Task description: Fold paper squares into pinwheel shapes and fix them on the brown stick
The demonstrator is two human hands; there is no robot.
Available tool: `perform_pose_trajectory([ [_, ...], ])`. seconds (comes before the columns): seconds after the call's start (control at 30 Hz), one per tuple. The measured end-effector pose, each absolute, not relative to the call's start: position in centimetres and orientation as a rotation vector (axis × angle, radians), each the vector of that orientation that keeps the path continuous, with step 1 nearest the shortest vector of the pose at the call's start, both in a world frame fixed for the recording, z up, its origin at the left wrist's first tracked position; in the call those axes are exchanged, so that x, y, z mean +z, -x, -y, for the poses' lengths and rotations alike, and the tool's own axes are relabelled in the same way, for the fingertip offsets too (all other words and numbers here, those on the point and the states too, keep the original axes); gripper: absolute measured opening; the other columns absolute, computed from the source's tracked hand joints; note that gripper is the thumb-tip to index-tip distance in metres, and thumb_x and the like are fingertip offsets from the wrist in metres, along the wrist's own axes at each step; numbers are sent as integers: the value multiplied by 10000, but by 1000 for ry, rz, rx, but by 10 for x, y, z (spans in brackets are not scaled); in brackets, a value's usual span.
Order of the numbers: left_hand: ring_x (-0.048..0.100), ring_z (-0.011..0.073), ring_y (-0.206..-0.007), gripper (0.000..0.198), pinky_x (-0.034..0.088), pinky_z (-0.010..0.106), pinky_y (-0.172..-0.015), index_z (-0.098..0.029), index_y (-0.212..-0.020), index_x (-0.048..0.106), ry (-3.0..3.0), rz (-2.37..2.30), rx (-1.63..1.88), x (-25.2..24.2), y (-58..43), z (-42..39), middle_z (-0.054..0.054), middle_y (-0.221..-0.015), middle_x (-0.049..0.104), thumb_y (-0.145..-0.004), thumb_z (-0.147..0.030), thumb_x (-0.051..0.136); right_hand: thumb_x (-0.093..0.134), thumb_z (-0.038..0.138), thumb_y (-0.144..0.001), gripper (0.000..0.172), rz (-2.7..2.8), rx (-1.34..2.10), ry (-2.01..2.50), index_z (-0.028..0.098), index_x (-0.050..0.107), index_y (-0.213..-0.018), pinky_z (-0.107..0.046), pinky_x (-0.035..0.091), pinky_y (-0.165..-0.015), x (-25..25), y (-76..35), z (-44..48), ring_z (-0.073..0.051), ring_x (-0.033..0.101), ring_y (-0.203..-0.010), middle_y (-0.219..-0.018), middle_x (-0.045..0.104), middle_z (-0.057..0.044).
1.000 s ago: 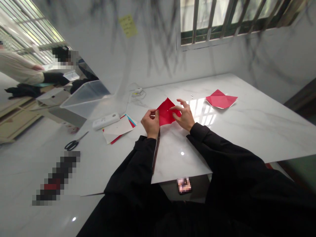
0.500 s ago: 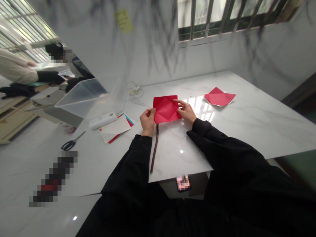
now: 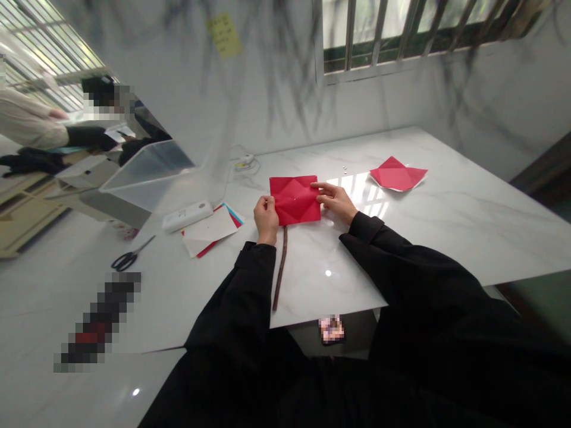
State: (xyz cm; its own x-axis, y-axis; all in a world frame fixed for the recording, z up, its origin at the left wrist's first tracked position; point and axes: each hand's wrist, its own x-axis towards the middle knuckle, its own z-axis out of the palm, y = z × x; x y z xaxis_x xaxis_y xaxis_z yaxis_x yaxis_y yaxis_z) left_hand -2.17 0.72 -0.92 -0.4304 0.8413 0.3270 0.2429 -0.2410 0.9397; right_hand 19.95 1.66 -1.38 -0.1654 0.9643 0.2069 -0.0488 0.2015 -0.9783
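Between my hands is a creased square of red paper [image 3: 295,202], with a small light dot at its middle. My left hand [image 3: 266,219] is closed on its left edge, thumb and fingers pinching it. At the right edge, my right hand [image 3: 335,201] also grips the sheet, its index finger reaching toward the upper right corner. A thin brown stick [image 3: 281,270] lies on the table just below the paper, its upper end close to the lower edge. Farther right rests another folded red paper [image 3: 398,175] with pale undersides.
Left of my hands lie a stack of coloured paper [image 3: 212,230], a white power strip [image 3: 187,216] and black-handled scissors [image 3: 127,259]. A clear plastic bin [image 3: 143,166] stands at the far left. Two people are beyond it. A cable [image 3: 245,163] runs along the wall.
The red paper has shifted slightly left and been turned a little, so its edges sit straighter. Both hands keep hold of it.
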Motion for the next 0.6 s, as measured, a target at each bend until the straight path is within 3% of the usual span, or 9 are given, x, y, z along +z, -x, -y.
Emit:
perform_pose_trajectory([
  [0.27,463,169,-696,260,359,267,-685,-227,-668,494,-1363,-1625,1670,-12,25,-11,-21,-655,496,-924,-266,517,631,223,-743,555,1402,1256,932,202,666,-1297,-250,512,-591,-12,-198,-13,-149,643,-745,-1025,768,-61],
  [0.43,425,168,-666,344,331,284,-660,-231,-643,454,-1354,-1639,1715,-12,26,-10,-22,-639,441,-950,-345,555,698,328,-798,501,1403,1279,946,197,689,-1281,-249,511,-598,-12,-199,-13,-141,628,-702,-861,745,-35],
  [0.6,385,157,-641,419,305,289,-630,-229,-644,433,-1414,-1632,1739,-11,25,-6,-28,-621,399,-971,-454,571,715,307,-801,461,1383,1296,954,202,710,-1250,-261,520,-618,-13,-200,-14,-131,611,-667,-819,735,-27],
])
